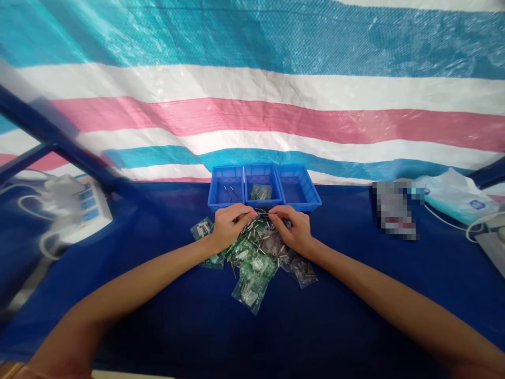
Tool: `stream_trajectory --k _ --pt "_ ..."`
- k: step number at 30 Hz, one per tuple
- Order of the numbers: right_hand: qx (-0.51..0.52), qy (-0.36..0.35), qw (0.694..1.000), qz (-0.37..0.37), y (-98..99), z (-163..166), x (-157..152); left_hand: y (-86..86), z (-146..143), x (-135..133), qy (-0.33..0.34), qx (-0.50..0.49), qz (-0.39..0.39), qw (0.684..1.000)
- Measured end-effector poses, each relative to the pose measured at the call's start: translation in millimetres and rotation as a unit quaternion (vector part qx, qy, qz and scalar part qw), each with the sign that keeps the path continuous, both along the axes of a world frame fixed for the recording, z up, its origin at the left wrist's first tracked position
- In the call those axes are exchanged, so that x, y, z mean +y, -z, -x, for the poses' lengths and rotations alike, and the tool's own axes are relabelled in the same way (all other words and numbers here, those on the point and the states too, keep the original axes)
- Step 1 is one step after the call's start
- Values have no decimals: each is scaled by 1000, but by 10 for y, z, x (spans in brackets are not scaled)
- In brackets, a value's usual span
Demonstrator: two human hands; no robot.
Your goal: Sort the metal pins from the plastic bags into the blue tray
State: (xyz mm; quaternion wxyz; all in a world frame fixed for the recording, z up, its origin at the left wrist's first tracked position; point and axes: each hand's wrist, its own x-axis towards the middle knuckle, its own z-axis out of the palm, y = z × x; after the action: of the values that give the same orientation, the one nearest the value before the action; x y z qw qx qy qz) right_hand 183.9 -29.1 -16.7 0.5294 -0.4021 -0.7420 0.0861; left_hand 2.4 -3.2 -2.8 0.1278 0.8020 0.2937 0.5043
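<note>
Both hands are over a heap of small metal pins [256, 234] and clear plastic bags on the blue table. My left hand [231, 226] is closed, thumb against forefinger, at the heap's upper left. Facing it, my right hand [292, 229] is closed in a pinch at the upper right. Thin dark pieces show between the two sets of fingertips; whether each hand grips one is too small to tell. Bags of pins [252, 284] lie below the hands, one bag [203, 229] beside my left wrist and a brownish bag [303, 271] under my right wrist.
Three blue bins stand behind the heap: the left bin [213, 197] holds a few thin pins, the middle bin [278, 197] a bag, beside the right bin [315, 199]. A power strip [89, 210] with cables sits left. Plastic packaging [453, 197] lies right. A striped sheet [252, 116] hangs behind.
</note>
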Motion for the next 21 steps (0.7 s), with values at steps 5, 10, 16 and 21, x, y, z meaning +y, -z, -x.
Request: stream_trajectory --k 5,10,16,21 --pt "-3 0 1000 6 2 -5 -1 -2 0 -2 1 -1 7 1000" --pt "-8 -4 1000 7 -5 -3 -4 -15 6 -4 3 7 8 1000" --pt "-16 5 1000 19 16 -14 -7 5 5 7 1 0 7 1000" --pt "-17 0 1000 11 -3 -13 -12 1 -5 12 4 -8 -6 1000"
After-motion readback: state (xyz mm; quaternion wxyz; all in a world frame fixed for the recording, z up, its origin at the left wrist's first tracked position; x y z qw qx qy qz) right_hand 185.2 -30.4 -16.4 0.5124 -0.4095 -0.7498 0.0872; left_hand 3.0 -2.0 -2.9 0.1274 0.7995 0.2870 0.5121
